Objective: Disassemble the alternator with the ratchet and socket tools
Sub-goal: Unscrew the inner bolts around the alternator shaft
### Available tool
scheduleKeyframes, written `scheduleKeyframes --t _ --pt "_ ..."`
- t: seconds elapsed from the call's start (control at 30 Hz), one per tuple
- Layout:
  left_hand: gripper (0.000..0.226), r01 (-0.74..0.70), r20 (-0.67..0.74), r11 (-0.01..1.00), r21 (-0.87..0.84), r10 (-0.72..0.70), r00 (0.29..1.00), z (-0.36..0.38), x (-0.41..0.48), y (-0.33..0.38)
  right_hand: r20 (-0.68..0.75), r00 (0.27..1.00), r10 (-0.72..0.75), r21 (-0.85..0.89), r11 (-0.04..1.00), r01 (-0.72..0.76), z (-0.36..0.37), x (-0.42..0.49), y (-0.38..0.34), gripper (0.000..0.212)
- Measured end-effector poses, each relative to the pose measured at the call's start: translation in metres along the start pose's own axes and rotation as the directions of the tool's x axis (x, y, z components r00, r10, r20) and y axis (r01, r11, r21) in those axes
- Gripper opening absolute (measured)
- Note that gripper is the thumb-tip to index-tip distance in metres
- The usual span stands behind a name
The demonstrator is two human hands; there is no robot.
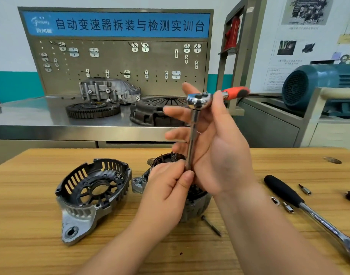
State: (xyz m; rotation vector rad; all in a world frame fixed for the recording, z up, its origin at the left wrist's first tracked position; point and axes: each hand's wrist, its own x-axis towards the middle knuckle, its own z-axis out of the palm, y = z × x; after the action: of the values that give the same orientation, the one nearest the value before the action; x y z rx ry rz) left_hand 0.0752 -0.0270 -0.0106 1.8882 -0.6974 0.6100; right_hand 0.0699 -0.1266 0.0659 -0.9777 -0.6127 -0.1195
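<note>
Alternator body (196, 205), ribbed grey casting: one, on the wooden counter (51, 255) under your hands. Your left grip (166, 187) pinches the chrome extension bar (193, 135) low; right grip (219, 147) clasps the orange-handled ratchet (198, 100) at its neck. One slotted end cover (91, 193) lies left. Right: one black-handled ratchet (283, 189), three small sockets (288, 207), one dark bolt (211, 225).
</note>
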Motion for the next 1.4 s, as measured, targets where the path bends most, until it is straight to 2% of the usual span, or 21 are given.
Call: scheduleKeyframes --t 0.1,0.17,0.23,0.33,0.4,0.53,0.6,0.7,0.83,0.9,1.0,1.07,1.17,1.27,1.33,1.4 --pt "0.052 0.058 -0.042 0.998 -0.009 -0.058 0.997 0.0026 -0.0015 0.0018 -0.035 0.991 -0.132 -0.073 0.989 0.130 0.0011 -0.0015 0.0010 0.024" --pt "0.041 0.089 -0.047 0.996 0.001 -0.088 0.995 0.0038 -0.0014 0.0030 -0.028 0.977 -0.213 -0.128 0.970 0.208 0.0014 -0.0025 0.0000 0.026" --pt "0.041 0.099 -0.034 0.995 0.019 -0.098 0.995 0.0044 -0.0008 0.0030 -0.024 0.969 -0.245 -0.159 0.958 0.238 0.0024 -0.0026 -0.0004 0.028" --pt "0.053 0.064 -0.020 0.998 0.008 -0.063 0.998 0.0036 -0.0012 0.0013 -0.021 0.983 -0.180 -0.090 0.980 0.177 0.0034 -0.0023 -0.0005 0.031" --pt "0.054 0.042 -0.010 0.999 -0.010 -0.042 0.999 0.0022 -0.0016 0.0017 -0.031 0.996 -0.089 -0.033 0.996 0.088 0.0016 -0.0012 -0.0014 0.042" --pt "0.025 0.012 0.018 0.999 0.051 -0.013 1.000 0.0005 -0.0008 0.0034 -0.029 0.999 0.019 0.035 0.999 -0.018 -0.0033 0.0005 -0.0016 0.052" --pt "0.027 0.022 0.016 0.998 0.059 -0.023 1.000 0.0005 0.0003 0.0027 -0.047 0.999 -0.013 0.022 1.000 0.014 -0.0008 -0.0005 0.0002 0.046" --pt "0.046 0.065 -0.020 0.998 0.024 -0.065 0.998 0.0021 -0.0002 0.0016 -0.063 0.989 -0.136 -0.076 0.988 0.131 0.0011 -0.0018 0.0009 0.030" --pt "0.039 0.069 -0.027 0.997 0.034 -0.068 0.997 0.0024 0.0000 0.0046 -0.007 0.969 -0.246 -0.203 0.949 0.240 0.0030 -0.0026 -0.0009 0.029" --pt "0.050 0.047 -0.012 0.999 0.013 -0.047 0.999 0.0021 -0.0001 0.0038 -0.006 0.978 -0.209 -0.144 0.968 0.206 0.0049 -0.0033 0.0004 0.029" --pt "0.063 0.042 0.001 0.996 -0.074 -0.042 0.999 0.0006 -0.0023 0.0026 -0.019 0.998 -0.067 -0.034 0.997 0.066 0.0043 -0.0019 -0.0004 0.045" --pt "0.055 0.033 0.018 0.998 -0.048 -0.032 0.999 -0.0007 -0.0013 0.0062 -0.010 1.000 0.003 -0.002 1.000 -0.003 0.0018 -0.0006 -0.0029 0.052" --pt "0.020 0.023 0.015 1.000 -0.004 -0.023 1.000 -0.0010 0.0005 0.0097 -0.018 1.000 -0.014 -0.009 1.000 0.014 0.0022 -0.0007 -0.0040 0.046" --pt "0.023 0.075 -0.028 0.997 -0.022 -0.075 0.997 0.0019 -0.0003 0.0090 -0.029 0.991 -0.131 -0.107 0.986 0.127 0.0041 -0.0029 -0.0036 0.026" --pt "0.022 0.083 -0.050 0.996 -0.024 -0.084 0.995 0.0040 -0.0002 0.0090 -0.003 0.980 -0.200 -0.176 0.965 0.196 0.0047 -0.0036 -0.0032 0.026" --pt "0.025 0.062 -0.058 0.998 -0.027 -0.064 0.996 0.0042 0.0009 0.0090 0.014 0.978 -0.208 -0.185 0.961 0.207 0.0049 -0.0037 -0.0027 0.028"
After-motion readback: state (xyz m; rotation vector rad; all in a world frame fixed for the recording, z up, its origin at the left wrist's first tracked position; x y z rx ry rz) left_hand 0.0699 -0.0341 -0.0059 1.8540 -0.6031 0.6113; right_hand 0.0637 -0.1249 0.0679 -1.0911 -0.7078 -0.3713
